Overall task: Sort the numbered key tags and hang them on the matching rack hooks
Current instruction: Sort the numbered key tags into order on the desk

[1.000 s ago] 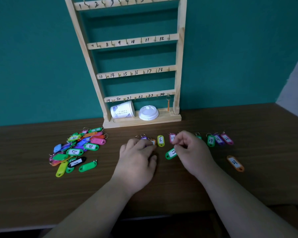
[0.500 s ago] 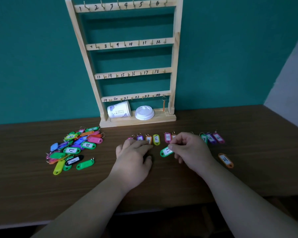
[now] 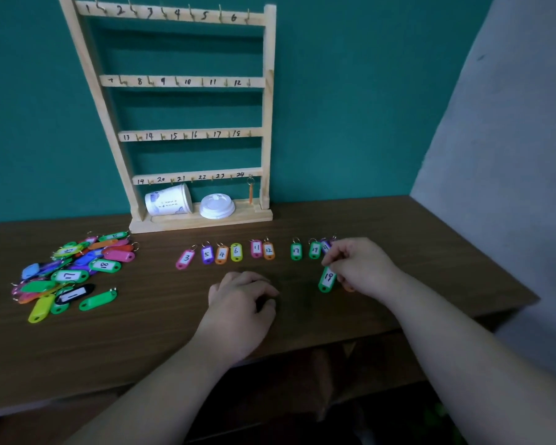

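Observation:
A wooden rack (image 3: 268,101) with numbered hooks stands against the teal wall; an orange tag (image 3: 251,192) hangs on hook 24. A row of tags lies on the table: pink 3 (image 3: 185,258), purple 5 (image 3: 207,254), orange 4 (image 3: 221,254), yellow 6 (image 3: 236,251), pink 11 (image 3: 256,248), orange 12 (image 3: 268,250), green 17 (image 3: 296,251). My right hand (image 3: 361,268) pinches a green tag marked 19 (image 3: 327,279) at the row's right end. My left hand (image 3: 241,305) rests curled on the table, holding nothing.
A pile of several mixed tags (image 3: 71,271) lies at the left of the brown table (image 3: 142,335). A tipped paper cup (image 3: 168,200) and a white lid (image 3: 217,206) sit on the rack's base. A grey wall (image 3: 511,187) borders the right.
My right hand has carried the green tag from the middle of the row to its right end. My left hand has drawn back from the row toward me.

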